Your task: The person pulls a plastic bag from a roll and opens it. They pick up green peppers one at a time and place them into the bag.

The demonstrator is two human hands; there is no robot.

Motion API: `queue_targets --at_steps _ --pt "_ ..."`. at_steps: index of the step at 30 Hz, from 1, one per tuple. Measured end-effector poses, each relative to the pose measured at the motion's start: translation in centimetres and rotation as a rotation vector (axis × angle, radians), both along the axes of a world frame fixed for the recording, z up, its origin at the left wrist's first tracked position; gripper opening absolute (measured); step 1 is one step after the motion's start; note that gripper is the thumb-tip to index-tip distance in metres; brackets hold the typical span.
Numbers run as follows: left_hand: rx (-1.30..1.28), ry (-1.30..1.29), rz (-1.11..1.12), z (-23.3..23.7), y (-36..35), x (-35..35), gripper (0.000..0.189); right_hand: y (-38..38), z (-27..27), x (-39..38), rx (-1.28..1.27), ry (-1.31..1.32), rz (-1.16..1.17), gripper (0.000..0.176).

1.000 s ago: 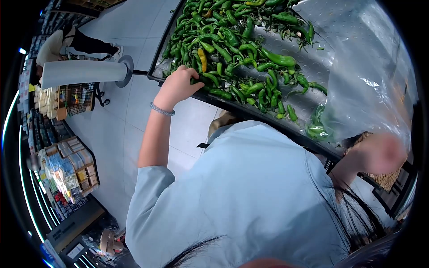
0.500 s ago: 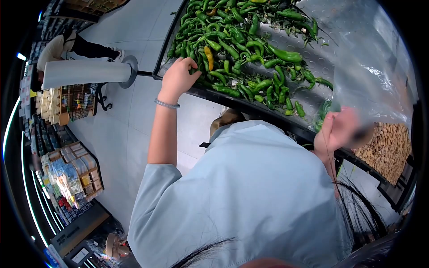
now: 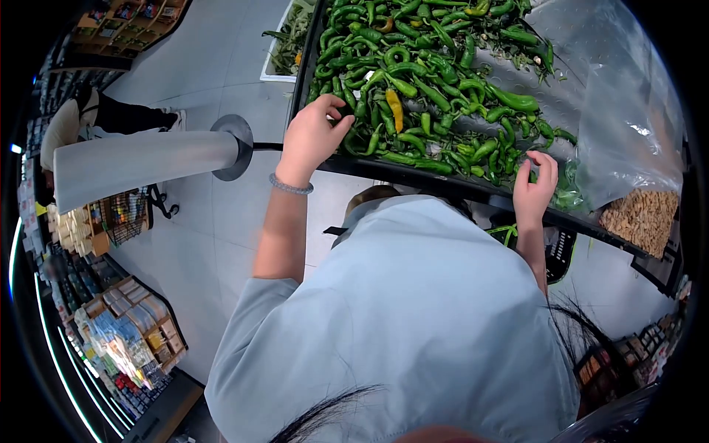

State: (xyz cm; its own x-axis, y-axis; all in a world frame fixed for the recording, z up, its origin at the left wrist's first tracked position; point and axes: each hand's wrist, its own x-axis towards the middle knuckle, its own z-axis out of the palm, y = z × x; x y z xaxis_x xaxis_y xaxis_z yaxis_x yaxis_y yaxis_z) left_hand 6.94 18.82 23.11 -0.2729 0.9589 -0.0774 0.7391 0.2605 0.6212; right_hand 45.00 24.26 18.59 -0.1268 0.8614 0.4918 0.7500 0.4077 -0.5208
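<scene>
Item one: the left hand (image 3: 313, 136), which I am viewing left of centre in the upper half of the frame. It is arching palm-down over the near-left corner of the black-rimmed tray (image 3: 413, 174), its fingers curling loosely and its thumb pointing right, apart from them. A grey bracelet (image 3: 291, 184) is circling the wrist; the forearm (image 3: 284, 229) is rising almost vertically from a pale blue sleeve (image 3: 251, 317). Whether the fingertips are gripping a pepper, I am unable to tell.

Item two: the right hand (image 3: 537, 190), right of centre. It is rising above the tray's near rim, wrist low, fingers bending over toward the left, thumb standing upright on the left side. Some green is showing between thumb and fingers; I cannot tell whether it is being pinched or lying behind.

Item three: the green peppers (image 3: 436, 92), spreading thickly across the upper centre of the frame, one orange-yellow pepper (image 3: 395, 111) lying among them to the right of the left hand.

Item four: a clear plastic bag (image 3: 628, 125), draping over the tray at upper right, green showing through its lower-left corner just beside the right hand.

Item five: a tan heap (image 3: 644, 223), sitting below the bag at the right.

Item six: a whitish roll (image 3: 144, 166), projecting leftward from a dark disc (image 3: 233, 148) at the left.
</scene>
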Motion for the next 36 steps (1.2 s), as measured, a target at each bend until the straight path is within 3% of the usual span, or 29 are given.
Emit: queue_targets --at_steps 4,9,13,16,23,27,30,32,34,36 --pt "0.043 0.105 -0.096 -0.5 1.0 0.7 0.029 0.0 -0.1 -0.2 -0.041 -0.006 -0.089 0.017" --pt "0.163 0.053 -0.125 -1.0 1.6 0.3 0.027 0.1 -0.2 -0.8 -0.045 -0.003 -0.142 0.016" --pt "0.459 0.042 -0.095 -1.3 2.2 0.7 0.023 0.1 0.1 -1.3 -0.051 0.002 -0.167 0.016" --pt "0.363 -0.085 -0.135 -0.8 2.2 1.3 0.020 0.0 0.2 -1.5 -0.103 0.025 -0.196 0.014" --pt "0.226 0.291 -0.156 -0.5 2.1 4.3 0.038 0.1 0.9 -2.0 -0.150 0.021 -0.157 0.015" --pt "0.212 0.280 -0.164 -0.5 2.3 6.3 0.036 0.3 1.0 -1.6 -0.172 0.030 -0.099 0.014" --pt "0.226 0.149 -0.291 -0.7 2.1 8.3 0.025 0.2 1.2 -1.4 -0.190 0.031 -0.081 0.013" --pt "0.263 0.079 -0.541 -0.1 1.9 9.7 0.019 0.4 1.2 -1.4 -0.202 0.057 -0.073 0.013" --pt "0.293 0.060 -0.460 0.9 2.5 9.5 0.017 0.4 1.2 -1.2 -0.213 0.084 -0.059 0.012" --pt "0.377 0.058 -0.227 0.1 3.6 8.3 0.019 0.4 1.2 -1.0 -0.211 0.101 -0.038 0.012"
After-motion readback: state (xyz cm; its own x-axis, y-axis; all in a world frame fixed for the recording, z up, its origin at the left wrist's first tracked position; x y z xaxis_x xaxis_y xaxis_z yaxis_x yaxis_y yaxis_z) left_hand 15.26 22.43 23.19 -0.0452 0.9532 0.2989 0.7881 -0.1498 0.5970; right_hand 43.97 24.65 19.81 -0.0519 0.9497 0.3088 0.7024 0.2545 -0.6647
